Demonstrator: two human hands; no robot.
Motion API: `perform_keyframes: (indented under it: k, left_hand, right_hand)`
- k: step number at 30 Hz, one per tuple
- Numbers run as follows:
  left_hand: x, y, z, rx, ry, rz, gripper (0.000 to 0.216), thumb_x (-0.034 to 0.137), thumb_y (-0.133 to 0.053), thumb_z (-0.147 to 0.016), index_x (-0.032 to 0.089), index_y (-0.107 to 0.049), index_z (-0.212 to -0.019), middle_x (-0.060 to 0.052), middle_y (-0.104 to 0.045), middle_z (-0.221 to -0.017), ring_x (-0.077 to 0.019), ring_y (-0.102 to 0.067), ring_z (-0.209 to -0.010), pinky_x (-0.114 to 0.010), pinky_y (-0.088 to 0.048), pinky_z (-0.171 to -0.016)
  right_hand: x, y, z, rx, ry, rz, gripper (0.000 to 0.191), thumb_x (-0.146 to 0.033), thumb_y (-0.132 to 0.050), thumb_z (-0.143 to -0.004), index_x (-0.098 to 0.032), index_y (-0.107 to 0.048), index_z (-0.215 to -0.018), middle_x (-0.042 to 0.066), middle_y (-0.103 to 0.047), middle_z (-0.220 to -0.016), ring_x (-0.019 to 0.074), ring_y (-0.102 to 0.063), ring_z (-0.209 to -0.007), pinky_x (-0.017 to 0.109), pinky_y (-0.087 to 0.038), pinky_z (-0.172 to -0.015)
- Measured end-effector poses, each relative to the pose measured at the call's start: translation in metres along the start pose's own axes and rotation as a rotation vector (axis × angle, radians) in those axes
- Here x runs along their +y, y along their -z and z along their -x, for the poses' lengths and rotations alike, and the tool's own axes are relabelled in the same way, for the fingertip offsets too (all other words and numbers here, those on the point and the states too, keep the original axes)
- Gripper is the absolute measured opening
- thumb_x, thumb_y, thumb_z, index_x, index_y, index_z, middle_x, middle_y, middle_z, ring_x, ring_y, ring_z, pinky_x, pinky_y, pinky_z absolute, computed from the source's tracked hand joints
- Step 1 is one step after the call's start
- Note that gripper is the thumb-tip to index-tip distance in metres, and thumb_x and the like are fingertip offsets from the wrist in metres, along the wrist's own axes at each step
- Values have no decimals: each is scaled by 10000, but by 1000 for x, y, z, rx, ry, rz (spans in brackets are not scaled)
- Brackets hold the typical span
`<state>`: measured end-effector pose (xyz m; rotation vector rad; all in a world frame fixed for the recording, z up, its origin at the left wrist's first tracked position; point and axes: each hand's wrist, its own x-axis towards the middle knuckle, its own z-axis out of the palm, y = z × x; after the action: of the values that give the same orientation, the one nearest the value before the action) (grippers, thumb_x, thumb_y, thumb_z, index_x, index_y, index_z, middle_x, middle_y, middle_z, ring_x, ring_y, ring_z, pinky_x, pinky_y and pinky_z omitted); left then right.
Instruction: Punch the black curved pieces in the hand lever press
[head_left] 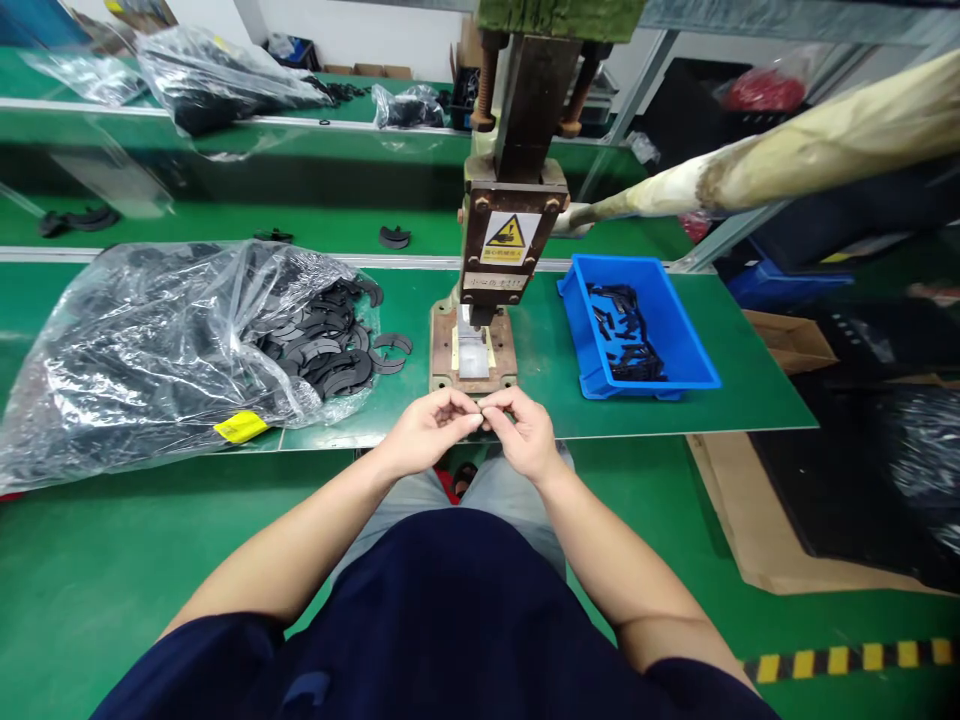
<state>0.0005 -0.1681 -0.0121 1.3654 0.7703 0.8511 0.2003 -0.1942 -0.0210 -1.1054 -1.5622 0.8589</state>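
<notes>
Fingertips meet right at the near edge of the bench: the left hand (427, 432) and the right hand (525, 432) come together, thumbs and forefingers pinching at one spot between them. Whatever sits in that pinch is too small to make out. Both hands hover just in front of the press base (472, 352), a rusty plate with a pale slot in its middle, sitting close to the near edge. Above it stands the press head (511, 235), brown and blocky, with a yellow warning label (510, 236) on its face.

To the left of the base, black curved parts (330, 345) spill out of the mouth of a big clear plastic bag (150, 350) that lies across the left end of the bench, a yellow tag (240, 427) on its near side. To the right, a blue bin (637, 325) holds a small heap of black pieces (626, 335), well apart from the hands. A wrapped lever handle (787, 160) reaches in from the upper right toward the press.
</notes>
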Motion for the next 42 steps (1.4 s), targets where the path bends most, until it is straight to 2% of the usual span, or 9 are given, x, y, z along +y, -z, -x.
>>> perform_keyframes:
  k: [3,6,11,15,20,23,29,37,42]
  left_hand:
    - [-7,5,-8,-84,157,203,372,427,-886,-852,187,-667,-1033,-7,-696,-844,-123,-673,-721,-267,-563,-695]
    - [-14,17,-23,-45,113,189,468,446,-900,-827,190,-688,-1157,5,-670,-851,-116,-665,-699,-277,-570,-700]
    - [-26,46,-66,241,-127,-62,340,473,-828,-874,201,-685,-1019,-4,-683,-842,-144,-687,-732,-309,-579,-746]
    - [-33,63,-99,328,-281,-514,162,375,-733,-943,216,-711,-964,-39,-756,-948,-187,-706,-861,-347,-578,-864]
    - [-27,71,-116,163,-385,-935,205,303,-613,-1016,220,-793,-1065,-83,-801,-1117,-256,-708,-1090,-404,-535,-1021]
    - [-20,69,-119,74,-392,-1045,268,268,-566,-1032,216,-813,-1124,-98,-796,-1190,-272,-695,-1154,-423,-516,-1062]
    - [-12,67,-120,15,-398,-1054,287,210,-561,-1016,204,-813,-1153,-102,-799,-1221,-266,-709,-1181,-425,-519,-1068]
    - [-12,63,-118,11,-389,-1009,275,245,-550,-1036,194,-804,-1126,-97,-810,-1200,-252,-725,-1163,-420,-529,-1063]
    - [-6,96,-113,20,-325,-1017,328,268,-543,-1038,189,-775,-1255,-98,-788,-1294,-242,-699,-1240,-400,-505,-1143]
  right_hand:
    - [-5,3,-5,-43,95,116,183,-362,-653,-1002,-254,-764,-1100,40,-808,-986,164,-748,-883,348,-608,-855]
    - [-9,16,-12,-12,161,216,212,-320,-650,-998,-277,-768,-1169,46,-805,-1048,185,-737,-969,386,-597,-922]
    - [-22,68,-47,367,272,326,192,-323,-661,-992,-261,-744,-1153,70,-740,-1139,219,-687,-1110,451,-566,-1037]
    - [-73,106,-96,609,513,172,300,-478,-562,-1045,-297,-684,-1250,60,-697,-1179,211,-723,-1107,448,-615,-1020]
    - [-159,109,-132,474,677,103,594,-723,-307,-1033,-302,-638,-1291,61,-667,-1200,204,-757,-1152,405,-633,-1008]
    - [-178,97,-134,434,667,94,478,-668,-540,-982,-226,-664,-1119,14,-648,-1013,110,-732,-846,328,-638,-853]
    - [-154,81,-111,494,645,19,309,-533,-704,-969,-243,-622,-897,-5,-620,-779,116,-645,-681,355,-623,-713]
    - [-87,67,-55,447,709,211,305,-397,-666,-939,-279,-554,-681,-46,-622,-613,179,-711,-699,547,-637,-915]
    - [-51,63,-43,465,721,265,265,-416,-648,-915,-301,-557,-695,-50,-643,-619,199,-726,-721,603,-609,-991]
